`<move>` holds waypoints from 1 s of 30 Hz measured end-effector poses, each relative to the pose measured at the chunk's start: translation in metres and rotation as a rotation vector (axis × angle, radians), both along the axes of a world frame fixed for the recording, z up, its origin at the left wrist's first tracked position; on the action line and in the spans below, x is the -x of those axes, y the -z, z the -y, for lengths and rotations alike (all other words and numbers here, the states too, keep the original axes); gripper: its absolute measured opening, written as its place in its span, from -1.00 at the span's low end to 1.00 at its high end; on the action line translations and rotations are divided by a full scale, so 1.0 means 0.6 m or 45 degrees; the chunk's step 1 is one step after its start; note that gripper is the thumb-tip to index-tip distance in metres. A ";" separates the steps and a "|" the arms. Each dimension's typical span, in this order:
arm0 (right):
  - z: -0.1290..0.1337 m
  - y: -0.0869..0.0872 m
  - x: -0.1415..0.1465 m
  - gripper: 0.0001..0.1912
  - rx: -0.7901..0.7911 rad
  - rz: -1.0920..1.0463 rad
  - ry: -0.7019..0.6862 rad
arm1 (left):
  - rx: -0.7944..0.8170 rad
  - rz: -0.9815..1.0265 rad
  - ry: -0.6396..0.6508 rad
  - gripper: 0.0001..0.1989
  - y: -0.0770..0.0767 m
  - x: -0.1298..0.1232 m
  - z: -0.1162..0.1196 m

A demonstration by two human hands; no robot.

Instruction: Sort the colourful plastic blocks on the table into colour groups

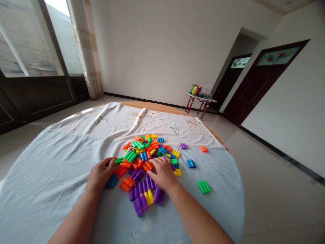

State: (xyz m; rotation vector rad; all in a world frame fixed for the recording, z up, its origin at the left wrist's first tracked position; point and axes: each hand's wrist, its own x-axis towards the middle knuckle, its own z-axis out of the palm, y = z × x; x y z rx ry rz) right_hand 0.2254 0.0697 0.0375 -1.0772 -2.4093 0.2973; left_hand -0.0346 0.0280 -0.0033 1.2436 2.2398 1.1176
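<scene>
A heap of plastic building blocks (138, 145), shaped like joined tubes in several colours, lies on the cloth. At its left edge my left hand (101, 173) is closed, thumb and fingertips at the end of a green block (118, 161). Beside that hand lies a dark blue block (111, 181). My right hand (164, 171) rests over the heap's right side, its thumb and forefinger around an orange block (147, 166). Nearer to me are joined purple blocks (142, 188) with yellow blocks (149, 197) among them. Part of the heap is hidden under my right hand.
Loose green (204, 186), blue (191, 163), purple (183, 146) and orange blocks (203, 149) lie to the right. Wrinkled cloth (76, 152) covers the round table (157, 107). A small side table (201, 98) with bags stands by the far wall.
</scene>
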 end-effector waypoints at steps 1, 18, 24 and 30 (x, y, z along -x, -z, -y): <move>-0.002 0.001 0.005 -0.67 0.006 0.028 0.004 | -0.001 0.000 0.003 -0.56 0.000 0.000 0.000; 0.000 -0.002 -0.057 -0.66 0.161 -0.407 0.061 | 0.036 -0.037 -0.014 -0.54 -0.003 0.004 -0.003; 0.005 0.003 -0.074 -0.64 0.122 -0.353 0.139 | 0.087 -0.052 -0.029 -0.59 -0.016 0.002 -0.001; 0.009 0.005 -0.078 -0.63 0.127 -0.297 0.175 | 0.097 -0.030 -0.028 -0.59 -0.018 -0.002 0.000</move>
